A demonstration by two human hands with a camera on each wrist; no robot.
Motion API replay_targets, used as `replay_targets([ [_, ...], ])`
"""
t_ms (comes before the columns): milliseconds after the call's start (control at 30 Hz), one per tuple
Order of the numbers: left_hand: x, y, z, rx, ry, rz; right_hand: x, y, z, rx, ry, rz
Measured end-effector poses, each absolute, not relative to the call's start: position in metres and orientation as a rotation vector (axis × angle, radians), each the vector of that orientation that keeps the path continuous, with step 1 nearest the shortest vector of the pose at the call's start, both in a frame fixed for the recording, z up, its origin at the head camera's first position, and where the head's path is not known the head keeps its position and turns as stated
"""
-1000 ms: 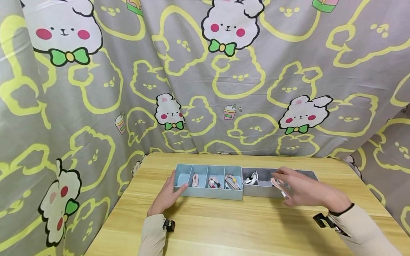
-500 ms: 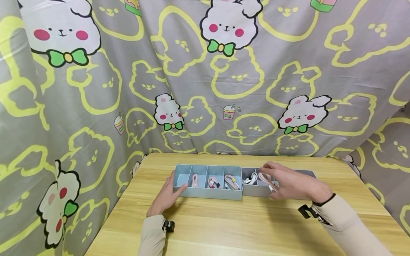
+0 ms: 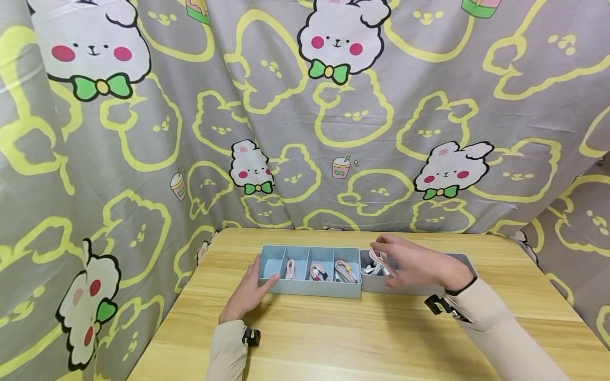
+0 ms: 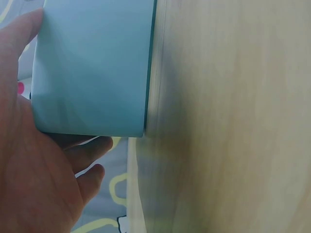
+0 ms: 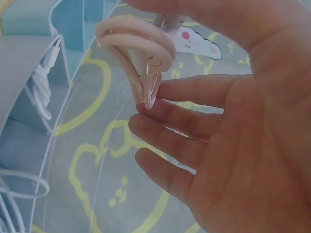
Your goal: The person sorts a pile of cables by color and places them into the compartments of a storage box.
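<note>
My left hand (image 3: pixel 248 293) holds the near left corner of a light blue divided storage box (image 3: pixel 310 287), its thumb at the front rim. The left wrist view shows fingers (image 4: pixel 90 153) round the box's end. My right hand (image 3: pixel 421 264) pinches a coiled pale pink charging cable (image 5: pixel 136 43) between thumb and fingertips. That cable is held up over the left part of a grey divided box (image 3: pixel 374 284). A white coiled cable (image 3: pixel 370 269) lies in the grey box's leftmost compartment, partly behind the held cable. My right hand hides much of the grey box.
Coiled cables (image 3: pixel 290 270) lie in three of the blue box's compartments; its leftmost one shows bare floor. Both boxes stand end to end on a wooden table (image 3: pixel 324 333). A patterned grey curtain (image 3: pixel 295 132) hangs behind and along the left side.
My right hand has moved left over the grey box with the pink cable, from its middle to its left end. The left hand and both boxes have stayed put.
</note>
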State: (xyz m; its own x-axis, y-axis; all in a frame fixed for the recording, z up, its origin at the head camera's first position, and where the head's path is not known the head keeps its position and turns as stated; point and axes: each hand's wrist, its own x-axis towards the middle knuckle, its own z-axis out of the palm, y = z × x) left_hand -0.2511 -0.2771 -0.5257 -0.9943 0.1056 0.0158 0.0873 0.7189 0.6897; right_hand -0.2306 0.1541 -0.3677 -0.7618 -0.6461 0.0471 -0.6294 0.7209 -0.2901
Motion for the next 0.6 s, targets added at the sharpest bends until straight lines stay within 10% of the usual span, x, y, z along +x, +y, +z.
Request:
replay_targets([
  [600, -0.249, -0.276, -0.525, 0.159, 2.899, 1.148, -0.246, 0.12, -0.361, -1.072, 2.809, -0.424],
])
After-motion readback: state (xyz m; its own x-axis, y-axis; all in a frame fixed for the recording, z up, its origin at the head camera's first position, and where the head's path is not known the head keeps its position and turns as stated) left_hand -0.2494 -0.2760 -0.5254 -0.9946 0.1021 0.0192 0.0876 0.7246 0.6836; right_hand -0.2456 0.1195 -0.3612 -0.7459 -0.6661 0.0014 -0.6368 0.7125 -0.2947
